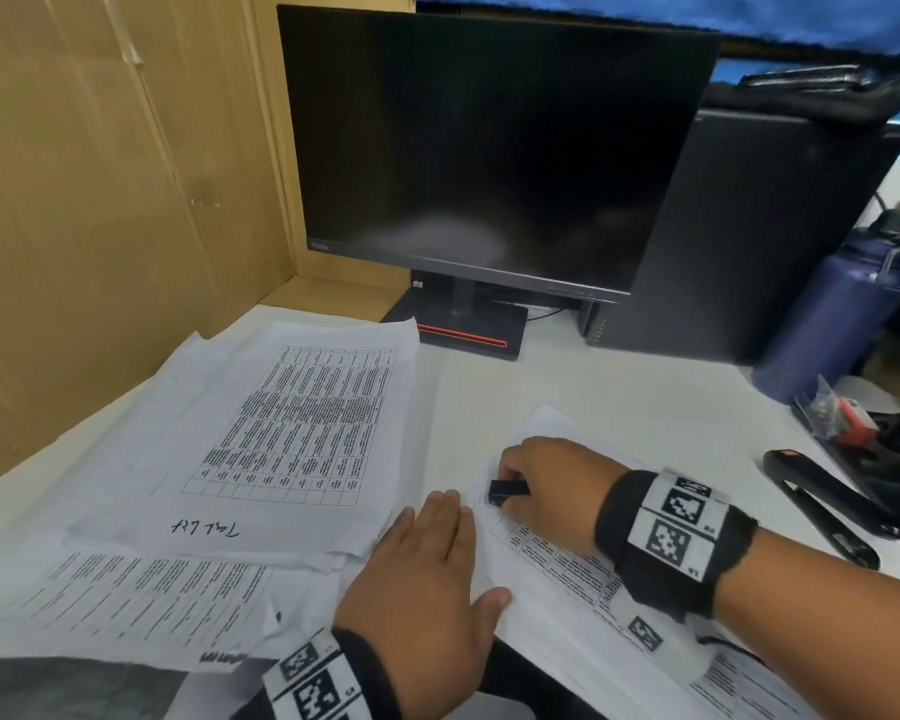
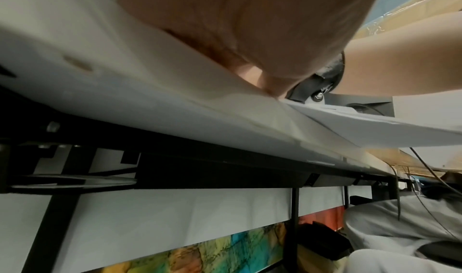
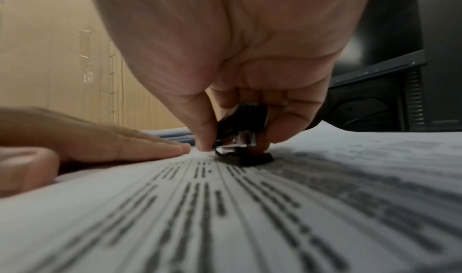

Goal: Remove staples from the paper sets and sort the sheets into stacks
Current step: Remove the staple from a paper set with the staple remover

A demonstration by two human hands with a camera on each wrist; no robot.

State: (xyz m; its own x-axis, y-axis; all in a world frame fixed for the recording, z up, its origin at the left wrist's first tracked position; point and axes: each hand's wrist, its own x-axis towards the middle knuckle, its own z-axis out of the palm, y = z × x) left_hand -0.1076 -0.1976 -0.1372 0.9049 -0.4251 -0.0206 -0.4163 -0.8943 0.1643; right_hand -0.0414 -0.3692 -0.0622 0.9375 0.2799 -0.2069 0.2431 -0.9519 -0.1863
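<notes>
Mid-task: remover [image 1: 507, 492] is pinched in right hand [image 1: 552, 491] on set [image 1: 567, 558] corner at 5 o'clock on desk [image 1: 619, 387]. Set is pressed flat by left hand [image 1: 427, 579], fingers straight. Loose sheets [image 1: 281, 433] are piled at 9 o'clock; staple not visible.

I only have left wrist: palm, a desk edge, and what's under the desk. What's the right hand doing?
Observer: The right hand pinches a black staple remover down on the printed paper set.
Operator: Left hand?
Observer: The left hand lies flat, fingers straight, on the papers just left of the remover.
Operator: Any sorted sheets yet?
Observer: A pile of printed sheets lies left of the hands, in front of the monitor.
</notes>
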